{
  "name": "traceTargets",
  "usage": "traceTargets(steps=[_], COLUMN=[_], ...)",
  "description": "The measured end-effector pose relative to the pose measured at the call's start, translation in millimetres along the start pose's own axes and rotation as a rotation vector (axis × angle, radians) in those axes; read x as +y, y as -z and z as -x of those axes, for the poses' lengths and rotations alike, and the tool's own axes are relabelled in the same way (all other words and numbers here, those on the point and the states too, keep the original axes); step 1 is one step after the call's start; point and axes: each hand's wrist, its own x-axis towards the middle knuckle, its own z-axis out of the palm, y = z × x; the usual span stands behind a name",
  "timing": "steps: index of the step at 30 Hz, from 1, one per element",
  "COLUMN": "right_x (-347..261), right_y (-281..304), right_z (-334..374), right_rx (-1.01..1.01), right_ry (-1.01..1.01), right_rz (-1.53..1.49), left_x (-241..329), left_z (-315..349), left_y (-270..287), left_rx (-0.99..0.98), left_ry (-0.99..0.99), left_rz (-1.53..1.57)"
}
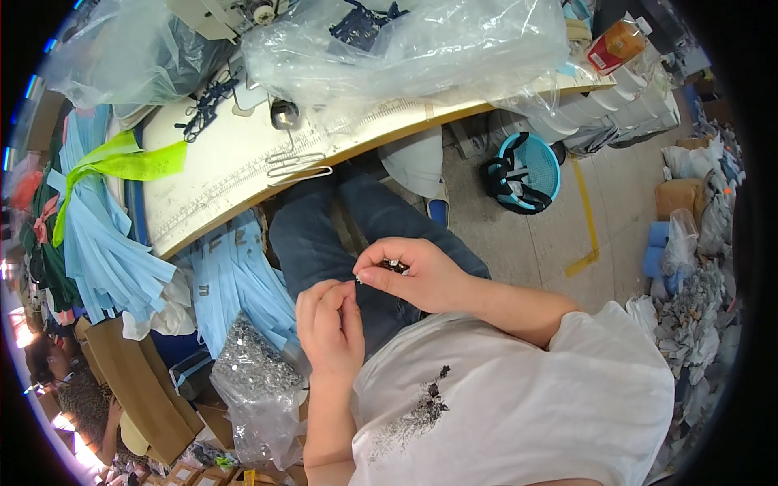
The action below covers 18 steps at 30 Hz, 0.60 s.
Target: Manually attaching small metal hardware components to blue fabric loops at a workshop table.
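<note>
Here we are over the lap, and our eyes go straight to the fingertips: the right hand (417,274) pinches a tiny metal piece (359,279) between thumb and forefinger, while more small dark and silvery bits (395,265) sit tucked in its curled palm, probably so that spares stay within reach of the same fingers. We see the left hand (331,332) come right up to the piece, fingers bent and tips drawn close together; whether they grip anything, we cannot tell. Both hands meet above the dark trousers (304,235), and we judge that the lap steadies the fine work and gives a backdrop to catch drops. Beside the left forearm we spot an open-looking clear bag (253,364) full of similar small bits, likely parked there for easy dipping. Just above it, pale blue straps (243,271) hang below the table (190,190); we reckon hanging keeps their lengths straight. Another blue bundle (101,231) drapes at the table's left end, beneath a lime-green strip (150,160).
</note>
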Motion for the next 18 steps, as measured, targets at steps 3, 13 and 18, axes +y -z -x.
traceTargets(steps=[3,13,18], right_x=[-4.0,7.9,3.5], right_y=[1.2,-0.5,1.8], right_z=[-0.9,-4.8,-3.5], right_rx=[0.018,0.036,0.032], right_ry=[0.022,0.227,0.041], right_rz=[0.091,0.241,0.027], left_x=[0.0,1.9,4.8], left_z=[-3.6,-4.5,-6.0], left_y=[-2.0,-9.0,-11.7], left_rx=[-0.021,0.007,0.024], left_ry=[-0.011,0.032,0.147], left_rz=[-0.015,0.018,0.147])
